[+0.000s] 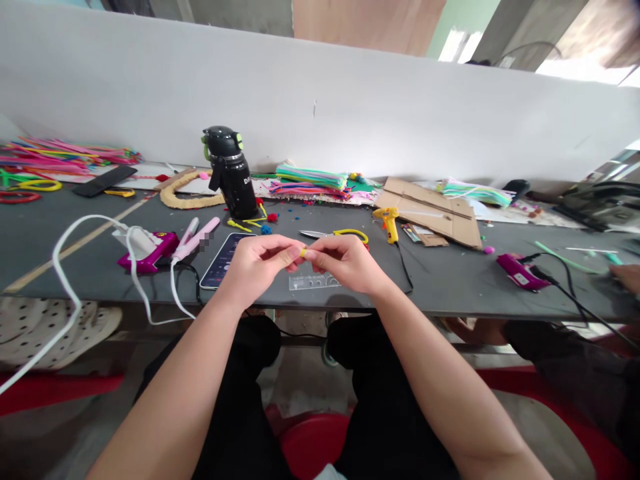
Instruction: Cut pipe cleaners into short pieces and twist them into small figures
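Observation:
My left hand [257, 263] and my right hand [345, 261] meet in front of me above the near edge of the dark table [450, 273]. Both pinch one small yellow piece [303, 252], fingertips pressed together around it; it is too small to name exactly. Just behind my hands lie a phone [225, 259] with a lit screen, a clear plastic stencil ruler [315, 281] and yellow-handled scissors [340, 234].
A black bottle [231, 172] stands behind the phone. A pink glue gun [150, 250] with white cable lies at left, a yellow glue gun [389, 221] and cardboard [430, 210] at right. Piles of coloured pipe cleaners [313, 179] line the white wall. Another person's hand [627, 277] shows at the right edge.

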`<action>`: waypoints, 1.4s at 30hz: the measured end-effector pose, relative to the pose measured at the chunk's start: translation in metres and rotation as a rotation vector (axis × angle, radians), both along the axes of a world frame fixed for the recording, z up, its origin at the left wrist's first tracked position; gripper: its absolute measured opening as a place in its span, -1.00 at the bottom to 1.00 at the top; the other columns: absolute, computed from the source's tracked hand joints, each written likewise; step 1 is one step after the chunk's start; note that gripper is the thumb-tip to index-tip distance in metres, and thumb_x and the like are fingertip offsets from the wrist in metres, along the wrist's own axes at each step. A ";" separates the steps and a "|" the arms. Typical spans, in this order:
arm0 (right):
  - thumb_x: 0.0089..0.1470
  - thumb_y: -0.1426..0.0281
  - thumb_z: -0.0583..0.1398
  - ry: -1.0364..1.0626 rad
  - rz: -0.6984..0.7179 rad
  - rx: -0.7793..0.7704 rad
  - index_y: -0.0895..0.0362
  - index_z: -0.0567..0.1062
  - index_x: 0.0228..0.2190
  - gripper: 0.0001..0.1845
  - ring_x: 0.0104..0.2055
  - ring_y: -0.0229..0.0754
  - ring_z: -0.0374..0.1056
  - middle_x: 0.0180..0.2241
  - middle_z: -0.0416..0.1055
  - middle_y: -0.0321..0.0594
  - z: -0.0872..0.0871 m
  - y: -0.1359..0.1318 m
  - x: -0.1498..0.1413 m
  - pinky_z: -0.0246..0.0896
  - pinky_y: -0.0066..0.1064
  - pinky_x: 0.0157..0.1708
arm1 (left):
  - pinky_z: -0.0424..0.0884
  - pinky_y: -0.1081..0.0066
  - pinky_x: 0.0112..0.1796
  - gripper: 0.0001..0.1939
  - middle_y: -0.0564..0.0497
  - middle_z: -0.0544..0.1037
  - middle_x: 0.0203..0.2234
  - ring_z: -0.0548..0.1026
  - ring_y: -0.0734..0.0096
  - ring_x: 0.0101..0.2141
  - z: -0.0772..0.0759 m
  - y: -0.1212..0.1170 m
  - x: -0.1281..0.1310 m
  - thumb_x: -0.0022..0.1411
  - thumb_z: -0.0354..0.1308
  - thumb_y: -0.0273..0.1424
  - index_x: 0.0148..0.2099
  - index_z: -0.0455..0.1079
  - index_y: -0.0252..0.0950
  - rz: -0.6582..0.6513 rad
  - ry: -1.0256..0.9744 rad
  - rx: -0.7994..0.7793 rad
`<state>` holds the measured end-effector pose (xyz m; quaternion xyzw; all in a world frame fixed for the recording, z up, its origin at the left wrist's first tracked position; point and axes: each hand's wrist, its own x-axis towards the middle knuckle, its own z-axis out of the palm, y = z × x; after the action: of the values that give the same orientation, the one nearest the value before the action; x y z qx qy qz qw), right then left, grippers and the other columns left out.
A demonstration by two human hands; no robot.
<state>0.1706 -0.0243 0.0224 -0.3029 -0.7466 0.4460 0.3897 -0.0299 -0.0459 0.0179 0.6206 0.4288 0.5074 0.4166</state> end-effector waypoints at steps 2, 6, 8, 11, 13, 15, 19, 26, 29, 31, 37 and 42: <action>0.14 0.06 0.28 0.041 0.017 -0.021 0.21 0.58 -0.36 -0.57 -0.45 -0.32 0.27 -0.49 0.42 -0.25 0.003 -0.001 0.000 0.22 -0.46 -0.42 | 0.49 0.40 -0.35 -0.75 -0.09 0.64 -0.38 0.54 0.39 -0.41 0.002 0.002 -0.003 0.20 0.34 -0.24 -0.18 0.64 -0.33 -0.079 -0.137 -0.054; 0.12 0.08 0.30 0.097 0.050 -0.053 0.23 0.57 -0.36 -0.59 -0.46 -0.34 0.28 -0.49 0.42 -0.26 0.006 -0.003 0.001 0.24 -0.47 -0.43 | 0.50 0.47 -0.35 -0.80 -0.10 0.62 -0.38 0.55 0.42 -0.37 0.003 0.005 -0.003 0.23 0.33 -0.30 -0.19 0.63 -0.34 -0.231 -0.332 -0.176; 0.12 0.08 0.31 0.112 0.050 -0.062 0.23 0.57 -0.37 -0.59 -0.47 -0.34 0.28 -0.50 0.42 -0.26 0.005 -0.003 0.001 0.24 -0.47 -0.44 | 0.49 0.51 -0.37 -0.83 -0.06 0.59 -0.43 0.53 0.48 -0.40 0.002 0.006 -0.002 0.22 0.34 -0.33 -0.22 0.63 -0.34 -0.260 -0.377 -0.200; 0.11 0.09 0.31 0.126 0.053 -0.067 0.22 0.58 -0.37 -0.60 -0.48 -0.34 0.28 -0.51 0.43 -0.26 0.004 -0.004 -0.001 0.24 -0.48 -0.45 | 0.48 0.56 -0.39 -0.88 -0.01 0.56 -0.47 0.51 0.54 -0.43 0.000 0.007 0.000 0.17 0.38 -0.37 -0.30 0.61 -0.34 -0.298 -0.437 -0.241; 0.10 0.09 0.32 0.130 0.057 -0.067 0.22 0.58 -0.38 -0.60 -0.49 -0.34 0.28 -0.51 0.43 -0.26 0.004 -0.005 -0.002 0.25 -0.48 -0.46 | 0.47 0.59 -0.42 -0.87 0.02 0.54 -0.51 0.49 0.57 -0.46 -0.001 0.007 0.000 0.12 0.42 -0.38 -0.36 0.58 -0.34 -0.324 -0.481 -0.281; 0.09 0.09 0.33 0.131 0.053 -0.066 0.21 0.58 -0.38 -0.60 -0.49 -0.34 0.29 -0.52 0.44 -0.26 0.003 -0.005 -0.002 0.26 -0.48 -0.46 | 0.46 0.60 -0.44 -0.84 0.03 0.54 -0.53 0.48 0.58 -0.49 -0.001 0.007 0.001 0.06 0.46 -0.38 -0.39 0.57 -0.34 -0.338 -0.514 -0.309; 0.07 0.09 0.34 0.135 0.066 -0.058 0.22 0.60 -0.37 -0.61 -0.48 -0.33 0.31 -0.51 0.45 -0.26 0.001 -0.004 -0.001 0.28 -0.48 -0.45 | 0.47 0.60 -0.45 -0.82 0.03 0.57 -0.52 0.49 0.58 -0.51 -0.001 0.007 0.001 -0.01 0.50 -0.39 -0.42 0.57 -0.33 -0.342 -0.530 -0.341; 0.06 0.05 0.34 0.110 0.061 -0.064 0.22 0.60 -0.35 -0.56 -0.47 -0.32 0.32 -0.49 0.46 -0.24 0.001 -0.003 0.000 0.28 -0.46 -0.43 | 0.47 0.56 -0.40 -0.87 0.00 0.58 -0.50 0.50 0.55 -0.47 -0.005 0.010 -0.001 0.04 0.47 -0.40 -0.38 0.60 -0.32 -0.347 -0.504 -0.330; 0.07 0.03 0.32 0.080 0.023 -0.059 0.23 0.59 -0.35 -0.54 -0.48 -0.33 0.29 -0.51 0.44 -0.26 0.003 -0.002 0.002 0.25 -0.47 -0.45 | 0.49 0.48 -0.34 -0.85 -0.05 0.60 -0.43 0.53 0.45 -0.39 -0.004 0.010 -0.003 0.13 0.41 -0.34 -0.27 0.62 -0.31 -0.306 -0.429 -0.294; 0.07 0.02 0.31 0.046 -0.016 -0.042 0.23 0.59 -0.35 -0.53 -0.47 -0.32 0.28 -0.51 0.43 -0.26 0.003 0.000 0.003 0.23 -0.47 -0.46 | 0.49 0.42 -0.29 -0.79 -0.07 0.61 -0.38 0.54 0.38 -0.34 -0.002 0.009 -0.003 0.18 0.36 -0.27 -0.21 0.62 -0.31 -0.247 -0.302 -0.234; 0.18 0.14 0.23 -0.167 -0.099 0.046 0.21 0.60 -0.34 -0.64 -0.43 -0.28 0.33 -0.47 0.48 -0.22 -0.007 0.011 0.007 0.21 -0.44 -0.40 | 0.36 0.43 -0.34 -0.69 -0.01 0.59 -0.43 0.47 0.37 -0.40 -0.005 0.013 -0.005 0.26 0.23 -0.13 -0.26 0.56 -0.29 0.008 0.387 0.060; 0.13 0.35 0.24 -0.424 -0.102 0.074 0.20 0.63 -0.41 -0.80 -0.47 -0.30 0.32 -0.50 0.52 -0.22 -0.018 0.024 0.012 0.13 -0.44 -0.43 | 0.35 0.41 -0.36 -0.64 -0.06 0.62 -0.36 0.49 0.33 -0.40 -0.023 0.026 -0.009 0.27 0.18 -0.07 -0.17 0.57 -0.27 -0.016 0.632 0.061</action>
<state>0.1825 -0.0001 0.0044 -0.4127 -0.8114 0.3245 0.2568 -0.0389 -0.0201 -0.0051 0.7633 0.5165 0.2987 0.2478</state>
